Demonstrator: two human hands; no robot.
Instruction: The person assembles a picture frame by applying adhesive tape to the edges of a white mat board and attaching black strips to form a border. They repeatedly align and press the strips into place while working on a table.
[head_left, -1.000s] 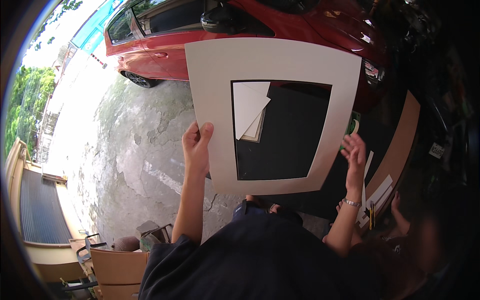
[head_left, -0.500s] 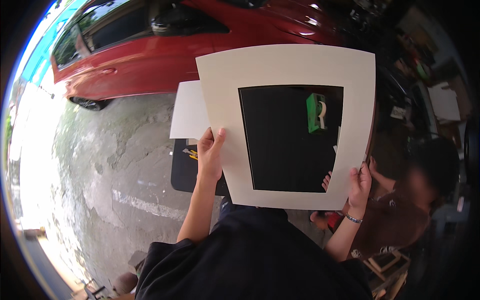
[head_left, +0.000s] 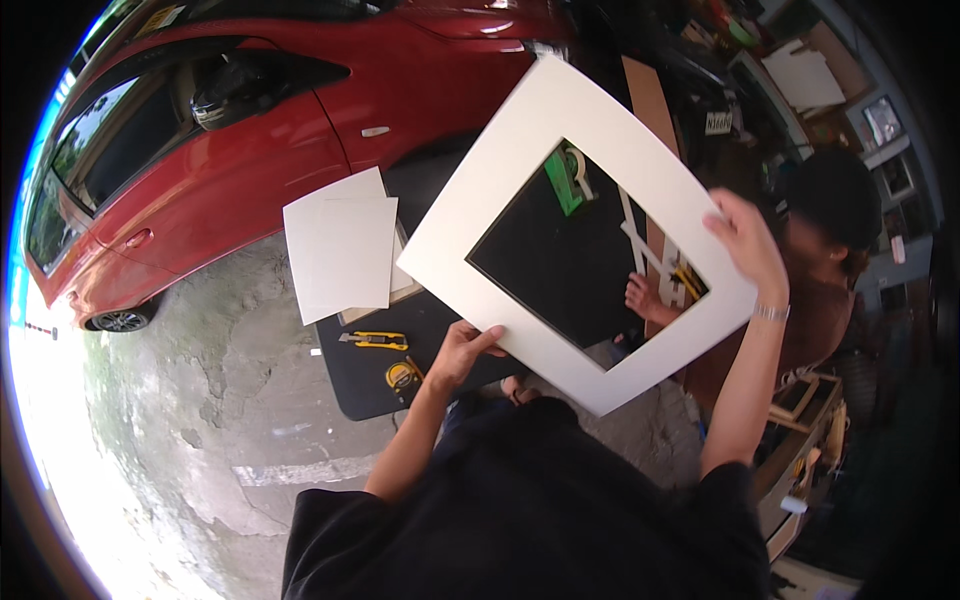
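Both my hands hold a white picture mat [head_left: 520, 120], a board with a rectangular window cut through it, tilted above a black table [head_left: 350, 385]. My left hand [head_left: 466, 352] pinches its lower left edge, thumb on top. Over its right side lies my right hand [head_left: 745, 240], gripping that edge with some fingers hidden behind. Through the window a green tape dispenser [head_left: 568, 182] shows on the table. Left of the mat rest white sheets [head_left: 340, 250], a yellow box cutter [head_left: 374, 340] and a yellow tape measure [head_left: 402, 376].
A co-worker in a brown shirt [head_left: 815, 320] is at the right, one hand [head_left: 645, 297] near thin white strips [head_left: 640, 245]. A red car [head_left: 230, 170] stands beyond the table. Wooden frames [head_left: 805, 400] lie at the lower right, above a concrete floor [head_left: 220, 400].
The mat has turned clockwise and tilted, my right hand rising along its side and my left moving lower. The view has shifted, showing more of the table's left part with the cutter and tape measure.
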